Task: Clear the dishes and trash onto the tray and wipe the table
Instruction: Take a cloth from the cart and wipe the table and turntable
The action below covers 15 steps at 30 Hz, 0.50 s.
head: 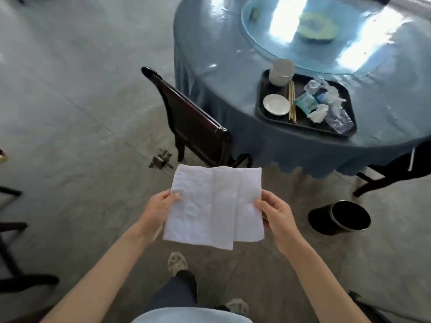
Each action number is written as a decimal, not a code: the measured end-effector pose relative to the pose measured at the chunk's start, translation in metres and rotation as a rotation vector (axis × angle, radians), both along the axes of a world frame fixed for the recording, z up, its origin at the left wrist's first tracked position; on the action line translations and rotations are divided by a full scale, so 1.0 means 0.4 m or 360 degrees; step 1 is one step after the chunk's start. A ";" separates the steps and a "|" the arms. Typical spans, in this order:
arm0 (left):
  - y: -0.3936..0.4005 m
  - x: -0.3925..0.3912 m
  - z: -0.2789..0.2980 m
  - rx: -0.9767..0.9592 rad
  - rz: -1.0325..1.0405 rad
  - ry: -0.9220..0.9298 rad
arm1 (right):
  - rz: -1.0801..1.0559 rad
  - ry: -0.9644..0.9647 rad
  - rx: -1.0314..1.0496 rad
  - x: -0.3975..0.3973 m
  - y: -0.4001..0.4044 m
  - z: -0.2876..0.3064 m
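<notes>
While left hand (161, 207) and right hand (275, 212) pinch its side edges, the cloth (214, 206) lies spread flat, nearly square.

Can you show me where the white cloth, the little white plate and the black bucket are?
white cloth (214, 206): head view, middle of the cloth.
little white plate (276, 104): head view, centre of the plate, on the tray.
black bucket (321, 221): head view, its outer wall.
</notes>
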<state>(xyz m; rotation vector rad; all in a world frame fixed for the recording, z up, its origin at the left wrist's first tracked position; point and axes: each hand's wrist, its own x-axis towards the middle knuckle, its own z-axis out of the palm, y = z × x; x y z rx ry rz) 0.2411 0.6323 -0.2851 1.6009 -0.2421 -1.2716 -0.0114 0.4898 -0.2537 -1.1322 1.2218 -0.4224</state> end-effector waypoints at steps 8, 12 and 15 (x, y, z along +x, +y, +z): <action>0.035 0.284 -0.029 0.0166 0.0054 0.0015 | 0.0421 -0.0050 0.0032 0.476 0.031 0.041; 0.017 0.347 0.002 -0.0094 -0.0029 0.0221 | 0.0548 -0.0108 0.0187 0.668 0.048 0.059; 0.019 0.401 0.013 -0.0275 0.0087 0.0389 | 0.0599 -0.0172 0.0293 0.772 0.029 0.070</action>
